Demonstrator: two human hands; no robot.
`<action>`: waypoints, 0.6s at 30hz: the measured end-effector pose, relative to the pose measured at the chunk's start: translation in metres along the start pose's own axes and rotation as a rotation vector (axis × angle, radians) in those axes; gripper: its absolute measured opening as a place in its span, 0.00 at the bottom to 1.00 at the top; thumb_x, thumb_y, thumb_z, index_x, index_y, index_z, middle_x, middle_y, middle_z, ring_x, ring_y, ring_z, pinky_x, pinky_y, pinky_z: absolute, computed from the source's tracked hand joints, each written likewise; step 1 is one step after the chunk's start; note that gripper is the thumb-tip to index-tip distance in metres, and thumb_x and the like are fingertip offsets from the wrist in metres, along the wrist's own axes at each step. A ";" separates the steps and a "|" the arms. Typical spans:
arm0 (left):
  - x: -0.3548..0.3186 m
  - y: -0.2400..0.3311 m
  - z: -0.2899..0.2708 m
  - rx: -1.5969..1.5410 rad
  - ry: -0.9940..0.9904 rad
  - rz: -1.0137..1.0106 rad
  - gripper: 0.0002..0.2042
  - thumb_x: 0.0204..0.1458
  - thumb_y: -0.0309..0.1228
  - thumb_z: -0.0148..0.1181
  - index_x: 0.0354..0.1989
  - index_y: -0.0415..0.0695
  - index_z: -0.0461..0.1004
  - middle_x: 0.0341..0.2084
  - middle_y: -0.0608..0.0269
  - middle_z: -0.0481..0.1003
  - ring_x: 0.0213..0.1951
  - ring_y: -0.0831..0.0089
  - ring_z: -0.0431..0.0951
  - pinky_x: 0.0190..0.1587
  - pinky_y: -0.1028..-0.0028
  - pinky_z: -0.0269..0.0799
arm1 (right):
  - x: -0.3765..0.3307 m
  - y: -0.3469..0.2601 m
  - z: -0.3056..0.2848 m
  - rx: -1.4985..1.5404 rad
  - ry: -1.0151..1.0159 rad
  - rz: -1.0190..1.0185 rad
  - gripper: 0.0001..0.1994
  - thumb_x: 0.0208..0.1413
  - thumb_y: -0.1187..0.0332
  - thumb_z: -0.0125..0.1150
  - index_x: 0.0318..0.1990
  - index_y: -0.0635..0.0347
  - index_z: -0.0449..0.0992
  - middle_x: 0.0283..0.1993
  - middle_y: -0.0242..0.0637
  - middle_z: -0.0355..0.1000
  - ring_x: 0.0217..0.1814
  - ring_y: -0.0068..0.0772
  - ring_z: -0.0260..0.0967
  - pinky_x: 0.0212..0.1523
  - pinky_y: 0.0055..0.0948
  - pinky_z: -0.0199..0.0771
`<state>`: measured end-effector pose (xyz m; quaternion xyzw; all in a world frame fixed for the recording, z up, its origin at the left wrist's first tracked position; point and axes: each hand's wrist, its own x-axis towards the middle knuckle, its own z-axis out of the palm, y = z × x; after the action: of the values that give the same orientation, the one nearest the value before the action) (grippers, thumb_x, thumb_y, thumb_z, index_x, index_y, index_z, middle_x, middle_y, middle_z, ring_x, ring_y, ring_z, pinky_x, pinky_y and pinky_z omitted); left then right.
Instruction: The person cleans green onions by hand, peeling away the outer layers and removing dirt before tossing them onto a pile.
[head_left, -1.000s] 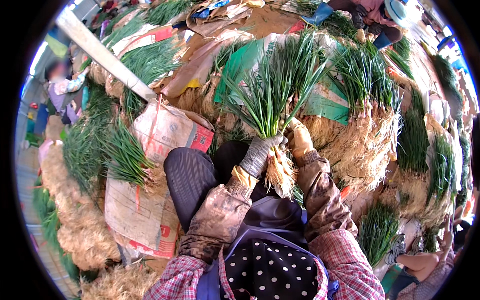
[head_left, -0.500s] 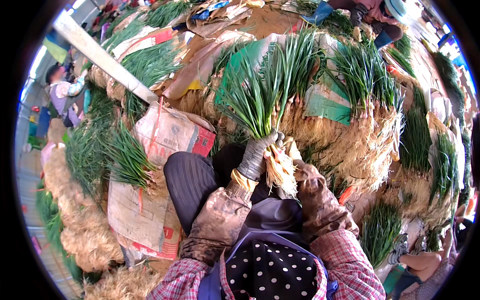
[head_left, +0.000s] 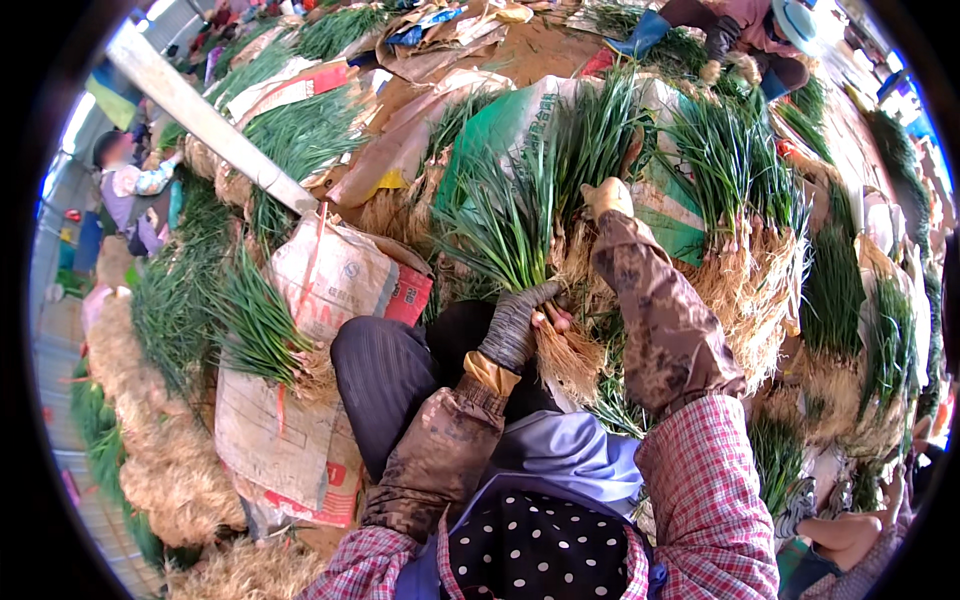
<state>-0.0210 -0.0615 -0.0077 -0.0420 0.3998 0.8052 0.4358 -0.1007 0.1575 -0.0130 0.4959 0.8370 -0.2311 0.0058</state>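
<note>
My left hand (head_left: pixel 515 325), in a dark grey glove, is wrapped round a bunch of green onions (head_left: pixel 515 235). Their leaves point away from me, and their pinkish bulbs and pale roots stick out to the right of the fist. My right hand (head_left: pixel 607 198), in a yellowish glove, is stretched out over the heap at the stems of a second stand of green onions (head_left: pixel 600 125). Its fingers look curled; whatever lies in them is hidden. Farther right, more green onions (head_left: pixel 735 160) rest with long, straw-coloured roots toward me.
A tied bunch of green onions (head_left: pixel 265 325) lies on flattened paper sacks (head_left: pixel 290 430) by my left knee. A slanting white post (head_left: pixel 210 115) rises at the left. A green-and-white sack (head_left: pixel 490 125) is under the heap. Co-workers sit at far left (head_left: pixel 135 185) and far right (head_left: pixel 765 30).
My right hand has left the bunch's root end and reached forward to the heap. My left hand, still gripping the bunch, has dropped slightly toward me, and the roots hang lower.
</note>
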 end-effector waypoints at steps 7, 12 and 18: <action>0.007 -0.001 0.000 0.048 0.040 -0.010 0.09 0.43 0.29 0.56 0.29 0.36 0.68 0.15 0.58 0.68 0.15 0.64 0.70 0.20 0.67 0.70 | 0.029 0.021 0.007 -0.634 -0.147 -0.545 0.10 0.48 0.62 0.58 0.33 0.58 0.76 0.26 0.34 0.73 0.23 0.26 0.69 0.21 0.24 0.68; 0.008 -0.005 -0.005 -0.001 -0.089 0.011 0.08 0.44 0.27 0.56 0.30 0.37 0.67 0.12 0.59 0.67 0.16 0.64 0.72 0.16 0.69 0.70 | -0.079 0.058 -0.002 0.411 -0.339 -0.187 0.15 0.50 0.60 0.55 0.42 0.58 0.73 0.40 0.39 0.72 0.32 0.26 0.70 0.31 0.23 0.72; 0.009 -0.013 -0.011 0.104 -0.086 0.013 0.09 0.43 0.27 0.57 0.31 0.37 0.67 0.16 0.57 0.71 0.13 0.66 0.71 0.15 0.72 0.69 | -0.141 0.071 0.002 0.709 -0.308 -0.338 0.09 0.49 0.68 0.56 0.32 0.66 0.75 0.25 0.40 0.73 0.25 0.27 0.69 0.26 0.23 0.68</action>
<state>-0.0206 -0.0587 -0.0265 0.0178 0.4222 0.7872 0.4492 0.0293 0.0681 -0.0081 0.2827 0.7645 -0.5741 -0.0781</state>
